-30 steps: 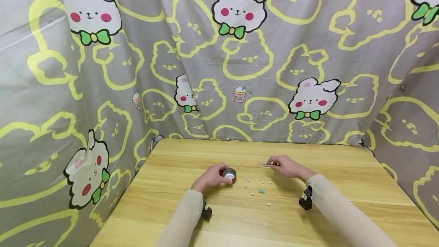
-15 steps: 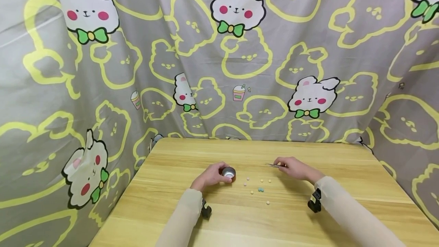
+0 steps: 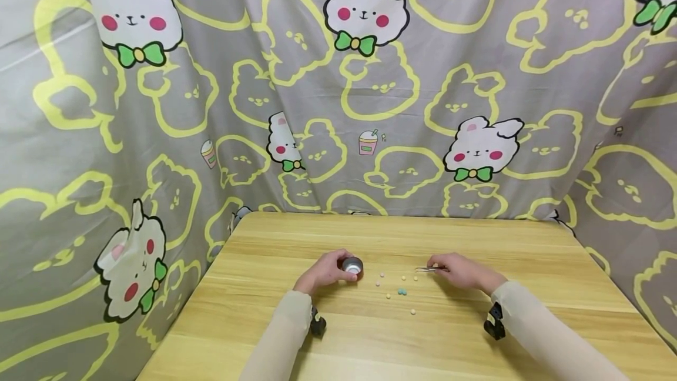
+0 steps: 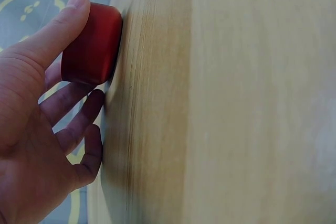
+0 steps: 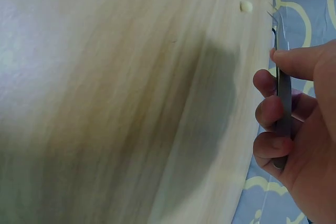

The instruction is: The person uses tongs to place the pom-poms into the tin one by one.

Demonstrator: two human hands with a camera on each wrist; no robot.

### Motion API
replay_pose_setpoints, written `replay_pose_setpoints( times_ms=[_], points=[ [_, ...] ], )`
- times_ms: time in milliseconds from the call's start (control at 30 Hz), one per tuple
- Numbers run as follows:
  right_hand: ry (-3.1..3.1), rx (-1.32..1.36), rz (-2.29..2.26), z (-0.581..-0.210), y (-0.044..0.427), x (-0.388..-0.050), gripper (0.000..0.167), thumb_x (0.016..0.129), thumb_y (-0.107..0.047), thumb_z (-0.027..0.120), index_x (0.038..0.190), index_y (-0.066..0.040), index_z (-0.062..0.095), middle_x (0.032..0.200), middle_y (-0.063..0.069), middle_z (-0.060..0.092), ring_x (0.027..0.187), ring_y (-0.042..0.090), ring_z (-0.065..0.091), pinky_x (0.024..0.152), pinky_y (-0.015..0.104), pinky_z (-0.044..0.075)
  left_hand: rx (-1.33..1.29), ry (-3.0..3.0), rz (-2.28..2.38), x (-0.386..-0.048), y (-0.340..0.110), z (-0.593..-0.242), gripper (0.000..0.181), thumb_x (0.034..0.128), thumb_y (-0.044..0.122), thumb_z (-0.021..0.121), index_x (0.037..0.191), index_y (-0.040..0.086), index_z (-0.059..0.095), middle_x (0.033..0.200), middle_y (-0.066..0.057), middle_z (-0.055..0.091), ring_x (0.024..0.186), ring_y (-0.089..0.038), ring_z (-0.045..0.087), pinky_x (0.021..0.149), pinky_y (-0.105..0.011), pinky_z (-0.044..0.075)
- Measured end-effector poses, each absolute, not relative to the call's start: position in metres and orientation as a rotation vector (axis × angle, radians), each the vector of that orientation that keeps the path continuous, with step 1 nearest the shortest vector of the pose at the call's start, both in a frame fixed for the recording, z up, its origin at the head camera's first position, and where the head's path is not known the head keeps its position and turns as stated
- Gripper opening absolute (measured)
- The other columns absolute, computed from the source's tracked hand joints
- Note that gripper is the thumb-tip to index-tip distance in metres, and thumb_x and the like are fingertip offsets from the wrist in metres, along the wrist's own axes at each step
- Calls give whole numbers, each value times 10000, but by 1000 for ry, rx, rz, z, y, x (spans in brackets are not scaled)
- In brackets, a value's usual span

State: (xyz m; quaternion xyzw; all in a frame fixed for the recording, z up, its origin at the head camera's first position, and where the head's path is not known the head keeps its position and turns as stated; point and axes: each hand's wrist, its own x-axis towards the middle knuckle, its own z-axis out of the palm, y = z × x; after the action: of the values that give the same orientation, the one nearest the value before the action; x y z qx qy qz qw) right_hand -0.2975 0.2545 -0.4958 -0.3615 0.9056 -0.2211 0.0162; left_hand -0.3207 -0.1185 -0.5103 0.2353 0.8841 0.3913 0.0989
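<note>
My left hand [image 3: 326,269] grips a small round cup [image 3: 352,267] standing on the wooden table. It is red outside in the left wrist view and silvery inside, with the thumb on its near side. Metal tweezers [image 3: 431,268] are held in my right hand [image 3: 465,272], tips pointing left above the table. In the right wrist view, my fingers curl round the tweezers [image 5: 284,98]. Between the hands lie several small beads: pink [image 3: 378,283], yellow [image 3: 388,296], blue [image 3: 402,291], and a pale one [image 3: 413,311] nearest me. The tweezer tips hold nothing visible.
The wooden table [image 3: 370,346] has its back edge against a grey curtain [image 3: 407,104] with rabbit prints. More curtain hangs at the left and right sides. A black wrist camera [image 3: 317,323] sits on each forearm.
My right hand has moved right and then nearer to me with the tweezers, toward the level of the yellow beads. The left hand and the cup stay in place.
</note>
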Motion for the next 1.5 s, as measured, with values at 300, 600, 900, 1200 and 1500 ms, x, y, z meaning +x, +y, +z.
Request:
replay_pose_setpoints(
  times_ms=[300,600,900,1200,1500],
  points=[
    [2809,-1162,-681,-497,254,-294,134,926,-52,568,1018,-117,639,931,-11,646,788,80,553,676,342,465,704,2622,1162,-321,-119,-509,447,779,260,792,1155,99,610,1026,9,607,959,-171,548,852,-361,424],
    [2811,-1203,-679,-503,253,-292,111,917,-51,582,995,-111,632,886,-27,623,735,49,505,650,319,441,697,2620,1159,-321,-119,-511,444,782,265,789,1155,105,608,1018,16,606,948,-162,549,843,-352,427],
    [2803,-1203,-671,-509,253,-295,115,922,-61,585,1004,-125,633,902,-44,621,737,41,508,645,316,442,698,2636,1143,-319,-118,-509,440,785,271,787,1152,105,611,1019,13,608,945,-160,549,839,-347,429],
    [2817,-1156,-638,-514,254,-297,137,922,-64,577,1023,-137,635,938,-57,621,767,45,521,675,326,452,708,2641,1131,-321,-118,-511,433,787,265,785,1149,105,611,1017,15,605,941,-161,548,835,-345,428],
    [2813,-1190,-647,-513,254,-295,124,927,-76,579,1017,-141,634,919,-52,623,761,47,527,664,330,453,675,2639,1114,-323,-118,-513,470,780,284,789,1181,123,604,1062,19,606,980,-146,542,862,-337,428]
  ],
)
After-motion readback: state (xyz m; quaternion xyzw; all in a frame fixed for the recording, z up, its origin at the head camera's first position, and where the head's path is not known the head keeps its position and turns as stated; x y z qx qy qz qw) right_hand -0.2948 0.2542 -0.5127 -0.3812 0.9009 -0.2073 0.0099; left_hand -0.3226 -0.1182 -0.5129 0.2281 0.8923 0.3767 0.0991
